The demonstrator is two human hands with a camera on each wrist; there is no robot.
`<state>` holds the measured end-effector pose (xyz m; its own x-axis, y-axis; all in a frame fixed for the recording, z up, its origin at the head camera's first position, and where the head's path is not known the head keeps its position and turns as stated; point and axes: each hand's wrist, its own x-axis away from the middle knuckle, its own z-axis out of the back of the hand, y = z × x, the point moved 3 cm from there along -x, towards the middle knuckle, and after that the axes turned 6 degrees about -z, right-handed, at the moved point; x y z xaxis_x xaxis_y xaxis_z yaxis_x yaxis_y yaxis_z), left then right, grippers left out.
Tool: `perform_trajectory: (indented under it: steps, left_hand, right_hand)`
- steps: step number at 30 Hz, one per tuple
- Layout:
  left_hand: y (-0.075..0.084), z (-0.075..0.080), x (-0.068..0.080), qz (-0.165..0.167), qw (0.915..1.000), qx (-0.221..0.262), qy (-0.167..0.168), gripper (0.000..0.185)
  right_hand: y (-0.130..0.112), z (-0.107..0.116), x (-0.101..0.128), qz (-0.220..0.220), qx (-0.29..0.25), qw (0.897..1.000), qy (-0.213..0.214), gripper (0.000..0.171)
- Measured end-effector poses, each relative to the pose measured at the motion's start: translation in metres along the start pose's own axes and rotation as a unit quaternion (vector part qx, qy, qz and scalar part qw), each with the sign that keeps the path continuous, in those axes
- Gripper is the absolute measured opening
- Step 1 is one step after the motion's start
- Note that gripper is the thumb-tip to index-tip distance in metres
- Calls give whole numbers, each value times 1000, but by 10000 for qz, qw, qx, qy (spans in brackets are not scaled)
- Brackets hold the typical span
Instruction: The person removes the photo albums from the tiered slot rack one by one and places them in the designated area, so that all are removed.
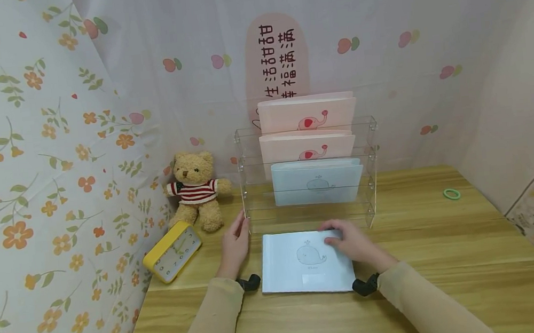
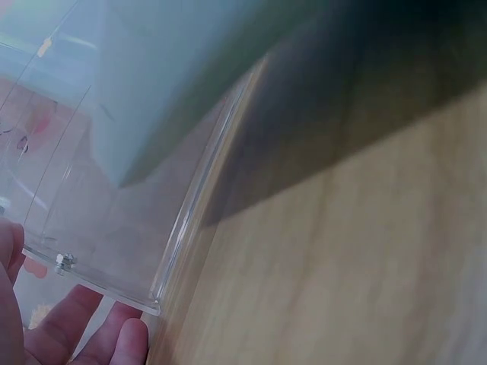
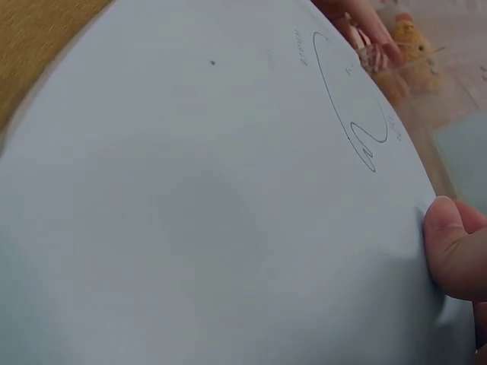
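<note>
Head view: hands flat on rack (image 1: 250,189), booklet (image 1: 305,262).

- Rack (image 1: 370,148) at table (image 1: 451,277) centre; three booklets inside.
- Booklet (image 1: 286,264) at rack's 6 o'clock.
- Bear (image 1: 196,190) at 9; clock (image 1: 171,251) at 8.
- Ring (image 1: 451,194) at 3.

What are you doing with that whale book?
A person's right hand rests on a pale blue whale booklet lying flat on the wooden table. The left hand touches the corner of a clear acrylic rack, which holds two pink elephant booklets and another blue whale booklet.
</note>
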<state>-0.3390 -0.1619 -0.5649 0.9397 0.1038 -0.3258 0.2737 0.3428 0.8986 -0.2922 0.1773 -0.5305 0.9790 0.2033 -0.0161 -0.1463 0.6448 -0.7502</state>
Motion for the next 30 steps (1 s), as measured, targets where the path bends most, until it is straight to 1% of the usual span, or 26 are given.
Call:
perform_trajectory:
  steps: [11, 18, 24, 30]
  left_hand:
    - [0, 0, 0, 138, 9998, 105, -63, 45]
    - [1, -1, 0, 41, 9998, 162, -58, 45]
    - [0, -1, 0, -14, 9998, 164, -65, 45]
    - [1, -1, 0, 42, 9999, 142, -70, 45]
  right_hand:
    - [9, -12, -6, -281, 85, 9995, 81, 24]
    - [12, -13, -5, -409, 120, 9991, 78, 23]
    - [12, -16, -4, -556, 322, 9978, 142, 23]
    - [9, -19, 0, -486, 591, 9968, 221, 23]
